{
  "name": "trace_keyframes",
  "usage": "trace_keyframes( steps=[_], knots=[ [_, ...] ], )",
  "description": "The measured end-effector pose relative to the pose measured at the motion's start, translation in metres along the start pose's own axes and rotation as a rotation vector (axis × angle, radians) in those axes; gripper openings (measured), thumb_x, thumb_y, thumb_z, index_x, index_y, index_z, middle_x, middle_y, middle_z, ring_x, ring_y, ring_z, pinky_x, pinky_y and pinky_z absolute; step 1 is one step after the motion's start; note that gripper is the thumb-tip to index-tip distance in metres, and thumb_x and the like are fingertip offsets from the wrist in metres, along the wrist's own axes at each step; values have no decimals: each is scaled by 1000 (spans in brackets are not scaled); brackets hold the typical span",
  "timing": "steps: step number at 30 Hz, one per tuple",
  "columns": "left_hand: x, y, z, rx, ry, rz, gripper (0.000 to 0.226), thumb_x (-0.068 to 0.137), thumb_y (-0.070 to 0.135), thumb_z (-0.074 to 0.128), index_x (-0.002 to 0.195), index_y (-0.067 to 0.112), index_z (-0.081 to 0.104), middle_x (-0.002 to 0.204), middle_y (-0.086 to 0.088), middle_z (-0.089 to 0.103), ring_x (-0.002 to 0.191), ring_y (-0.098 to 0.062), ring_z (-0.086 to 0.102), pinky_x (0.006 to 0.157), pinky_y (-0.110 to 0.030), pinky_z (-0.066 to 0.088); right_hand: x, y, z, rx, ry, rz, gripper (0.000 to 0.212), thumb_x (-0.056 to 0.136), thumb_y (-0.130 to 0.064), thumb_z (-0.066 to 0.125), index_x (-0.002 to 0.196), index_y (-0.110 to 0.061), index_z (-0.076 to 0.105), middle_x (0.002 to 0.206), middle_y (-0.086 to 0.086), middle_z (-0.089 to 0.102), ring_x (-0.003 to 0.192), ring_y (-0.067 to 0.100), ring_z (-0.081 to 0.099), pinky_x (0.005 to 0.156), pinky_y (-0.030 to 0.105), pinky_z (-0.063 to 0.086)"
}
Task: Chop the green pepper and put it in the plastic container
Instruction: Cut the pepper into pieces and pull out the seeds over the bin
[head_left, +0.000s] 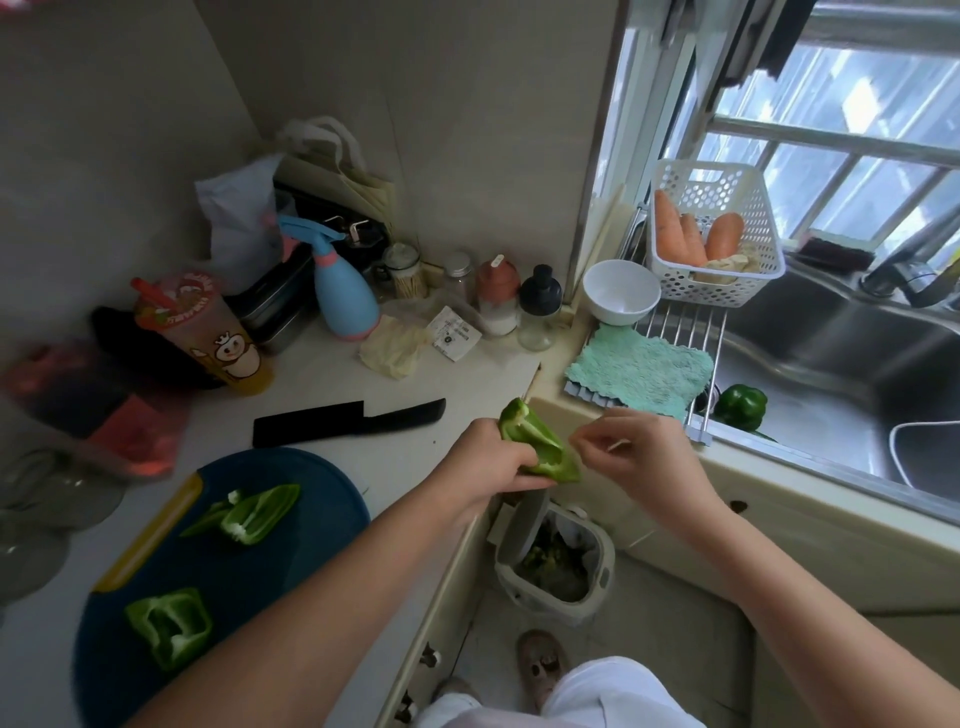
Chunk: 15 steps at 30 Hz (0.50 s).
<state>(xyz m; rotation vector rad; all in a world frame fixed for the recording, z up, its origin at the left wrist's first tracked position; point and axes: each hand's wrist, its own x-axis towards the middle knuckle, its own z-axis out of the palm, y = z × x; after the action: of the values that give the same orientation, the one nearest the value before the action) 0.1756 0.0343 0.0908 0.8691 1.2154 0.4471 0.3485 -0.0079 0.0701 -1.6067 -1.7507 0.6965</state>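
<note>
The pale counter carries a blue board at its near end, with a black knife lying just beyond the board. Toward the wall stand a printed cup, a blue spray bottle, several jars and a crumpled wrapper. A small open bin stands on the floor below the counter's edge.

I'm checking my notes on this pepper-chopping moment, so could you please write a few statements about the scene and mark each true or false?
1. The left hand holds a green pepper piece. True.
2. The knife is in the right hand. False: it lies on the counter.
3. Two pepper pieces lie on the blue cutting board. True.
4. The white basket holds tomatoes. False: carrots.
5. A whole green pepper sits in the sink. True.
</note>
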Motion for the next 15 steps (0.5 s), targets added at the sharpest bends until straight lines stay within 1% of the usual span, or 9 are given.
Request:
trace_keyframes(
  steps=[3,5,7,10,13,15],
  knots=[
    [-2,-4,-1,-2,-17,-26,30,88,-12,47,116,-7,54,119,-18,58,100,-29,64,67,-23,59,0,-1,2,-77,-14,2,12,80,-7,72,86,-17,76,81,-8,68,70,-1,62,71,15,52],
    [-1,-7,-1,-1,-33,-47,31,89,-10,46,118,-3,54,124,-11,56,103,-29,63,69,-24,59,1,-3,4,-131,-36,-11,18,81,0,67,85,-16,75,81,-10,68,69,-1,61,72,13,52],
    [1,-10,1,14,-39,-65,34,89,-9,46,122,0,53,127,-10,54,103,-29,64,71,-26,59,3,-5,7,-167,-77,-18,23,84,2,60,88,-15,75,84,-8,71,71,4,64,74,16,54],
    [3,-14,2,51,-47,-72,37,89,-7,46,125,3,51,126,-12,54,103,-28,64,75,-29,59,4,-5,12,-194,-172,-44,22,87,-2,59,93,-15,76,90,-2,74,76,12,68,77,28,56],
    [4,-18,4,103,-44,-76,33,88,-8,47,119,4,53,119,-16,58,102,-26,64,81,-32,58,2,-5,19,-210,-251,-67,14,87,-16,64,92,-19,77,83,0,72,71,15,66,71,33,56],
    [6,-22,6,137,-35,-75,31,87,-8,48,118,0,53,116,-18,59,100,-26,65,84,-34,57,4,-4,21,-223,-266,-35,12,87,-20,65,87,-19,77,79,1,71,68,16,65,69,34,55]
  ],
)
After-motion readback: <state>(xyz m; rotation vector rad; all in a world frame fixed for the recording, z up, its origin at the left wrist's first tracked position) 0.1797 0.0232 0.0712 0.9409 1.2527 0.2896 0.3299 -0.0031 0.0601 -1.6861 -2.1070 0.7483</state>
